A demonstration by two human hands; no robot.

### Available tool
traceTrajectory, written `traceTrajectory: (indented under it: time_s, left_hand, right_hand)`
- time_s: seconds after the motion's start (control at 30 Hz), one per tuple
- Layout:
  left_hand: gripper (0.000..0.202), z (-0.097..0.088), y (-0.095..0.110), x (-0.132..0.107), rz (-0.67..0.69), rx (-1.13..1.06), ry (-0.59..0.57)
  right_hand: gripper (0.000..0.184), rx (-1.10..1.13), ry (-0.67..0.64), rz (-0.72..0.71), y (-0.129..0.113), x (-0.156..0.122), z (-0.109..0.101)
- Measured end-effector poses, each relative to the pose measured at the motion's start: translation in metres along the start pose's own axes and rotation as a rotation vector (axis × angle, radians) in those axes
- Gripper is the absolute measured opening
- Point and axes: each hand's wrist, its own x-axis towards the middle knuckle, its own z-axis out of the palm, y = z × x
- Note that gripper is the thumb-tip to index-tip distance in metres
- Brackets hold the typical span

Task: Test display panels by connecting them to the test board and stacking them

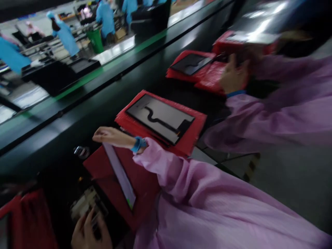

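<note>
My right hand, with a blue wristband, is closed on the upper end of a flat display panel. That panel is tilted on its edge, its pale side showing, above a red mat. At the bottom, my left hand has bent fingers pressed close to the near edge of a pale circuit board. Blur hides what lies between those fingers. Beyond my right forearm, another display panel with a black ribbon cable lies on a stack of red bubble-wrap sleeves.
A co-worker's hand in a pink sleeve is at red packaging on the right. A dark tablet-like panel lies on red wrap there. More red sleeves sit at lower left. A dark green rail runs along the bench's far side.
</note>
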Motion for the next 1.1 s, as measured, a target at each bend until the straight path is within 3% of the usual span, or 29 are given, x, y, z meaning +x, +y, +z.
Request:
traceTrajectory:
  time_s: [0.13, 0.3, 0.43, 0.67, 0.83, 1.1]
  left_hand:
    - [0.040, -0.009, 0.027, -0.028, -0.079, 0.209, -0.105]
    - [0.030, -0.007, 0.040, -0.043, -0.087, 0.294, -0.082]
    - [0.023, -0.010, 0.047, -0.050, -0.044, 0.307, -0.085]
    - [0.051, -0.011, 0.049, -0.049, 0.020, 0.302, -0.287]
    - [0.060, -0.009, 0.048, -0.047, 0.034, 0.326, -0.314]
    - [0.065, -0.006, 0.048, -0.047, 0.036, 0.371, -0.308]
  right_hand:
    - [0.014, 0.104, 0.060, 0.026, 0.009, -0.011, 0.005]
    - [0.030, 0.195, 0.078, 0.053, 0.025, -0.021, 0.002]
    - [0.031, 0.108, 0.085, 0.038, 0.016, -0.032, 0.005]
    - [0.060, 0.002, 0.101, 0.009, 0.000, -0.040, 0.014]
    - [0.056, -0.037, 0.095, 0.064, -0.004, -0.039, 0.017]
    - [0.047, 0.025, 0.097, 0.012, 0.002, -0.036, 0.013]
